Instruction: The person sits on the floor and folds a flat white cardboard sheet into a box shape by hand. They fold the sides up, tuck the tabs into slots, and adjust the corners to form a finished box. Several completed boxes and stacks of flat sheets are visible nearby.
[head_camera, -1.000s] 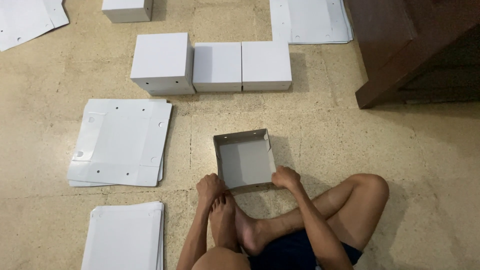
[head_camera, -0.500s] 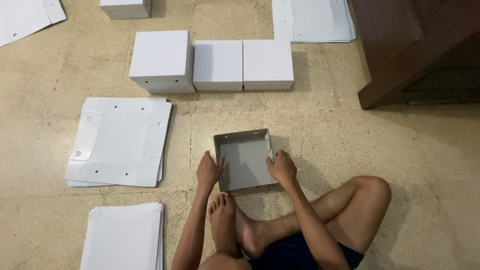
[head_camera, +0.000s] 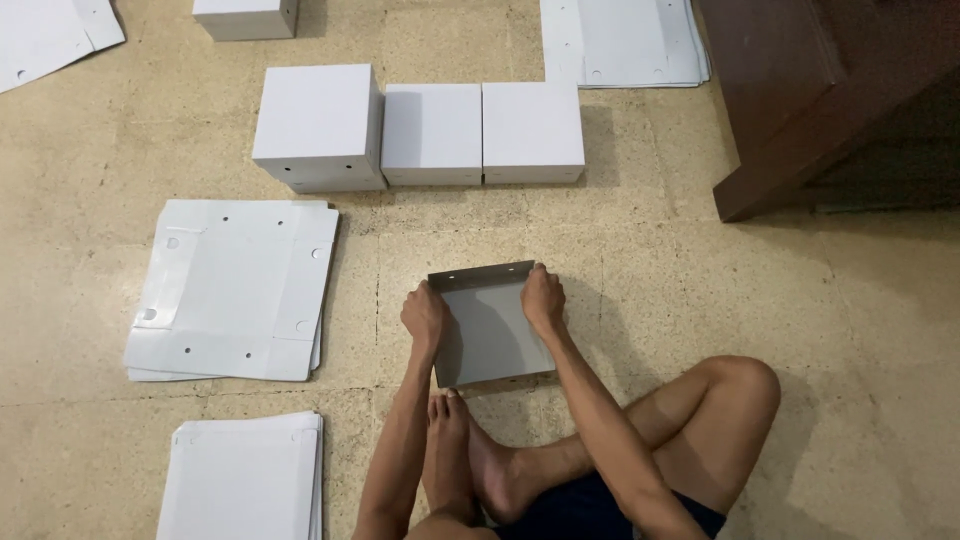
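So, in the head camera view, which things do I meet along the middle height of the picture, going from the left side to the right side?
Stack of flat white cardboard sheets with punched holes → left hand → open grey cardboard tray → right hand → bare beige stone floor.

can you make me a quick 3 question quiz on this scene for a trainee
1. True or false: both hands grip the sides of the open grey box.
2. How many closed white boxes stand in the row beyond it? A two, B three, C five.
3. What lies on the floor beside the left hand?

Key: 1 true, with the right hand on the other side. 2 B, the closed white boxes. 3 A stack of flat white sheets.
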